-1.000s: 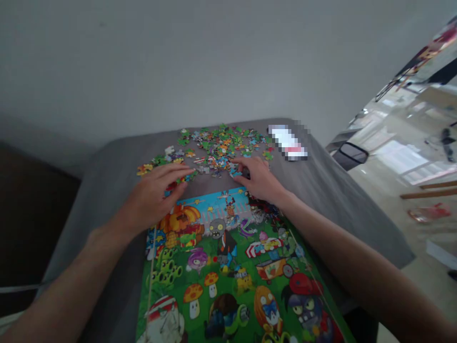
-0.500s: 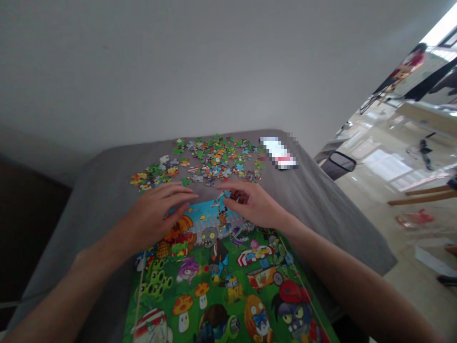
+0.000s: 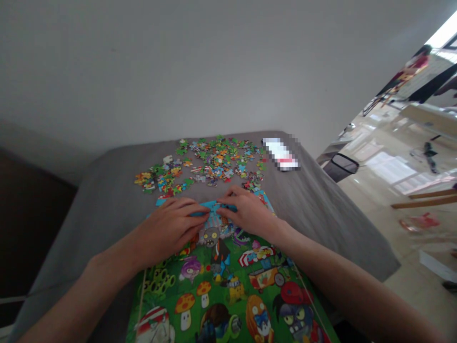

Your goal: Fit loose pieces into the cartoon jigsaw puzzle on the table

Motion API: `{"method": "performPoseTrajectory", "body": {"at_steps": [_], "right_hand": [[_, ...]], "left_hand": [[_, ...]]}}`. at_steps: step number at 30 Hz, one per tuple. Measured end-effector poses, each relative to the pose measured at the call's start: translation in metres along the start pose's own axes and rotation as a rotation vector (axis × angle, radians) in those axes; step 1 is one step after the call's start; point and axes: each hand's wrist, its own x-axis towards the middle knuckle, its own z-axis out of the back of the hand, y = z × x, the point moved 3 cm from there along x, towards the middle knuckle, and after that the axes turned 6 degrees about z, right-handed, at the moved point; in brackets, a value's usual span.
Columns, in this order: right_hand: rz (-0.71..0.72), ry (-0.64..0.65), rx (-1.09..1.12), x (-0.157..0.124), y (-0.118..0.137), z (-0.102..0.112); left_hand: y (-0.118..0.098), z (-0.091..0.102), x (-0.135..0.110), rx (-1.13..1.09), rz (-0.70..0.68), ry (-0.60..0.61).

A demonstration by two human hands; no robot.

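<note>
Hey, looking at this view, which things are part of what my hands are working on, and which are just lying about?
In use:
- left hand and right hand, both on a blue section of the jigsaw puzzle
- loose puzzle pieces

Lying about:
- blurred white-and-red item
- red item on the floor

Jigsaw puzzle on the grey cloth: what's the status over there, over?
Left hand and right hand both on the blue sky edge of the assembled jigsaw puzzle. Loose pieces scattered just beyond, on the grey cloth.
</note>
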Motion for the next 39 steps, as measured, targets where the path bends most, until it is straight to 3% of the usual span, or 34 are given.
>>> {"method": "performPoseTrajectory", "body": {"at_steps": [6,11,15,21,31,39], "right_hand": [[0.087,0.126,-0.261,0.001,0.009,0.003],[0.191,0.131,-0.467,-0.002,0.021,0.004],[0.192,0.037,-0.329,-0.003,0.005,0.009],[0.0,-0.27,-0.253,0.012,-0.037,0.024],[-0.253,-0.27,-0.229,0.026,-0.078,0.029],[-0.15,-0.354,-0.189,0.029,-0.084,0.031]], "left_hand": [[0.002,-0.005,-0.003,0.058,-0.023,-0.03],[-0.002,-0.008,0.0,0.086,0.017,-0.048],[-0.007,-0.01,0.002,0.118,0.024,-0.033],[-0.007,-0.014,0.001,0.099,0.045,-0.054],[-0.005,-0.018,0.0,0.102,0.048,-0.054],[-0.004,-0.017,0.0,0.075,0.052,-0.051]]}}
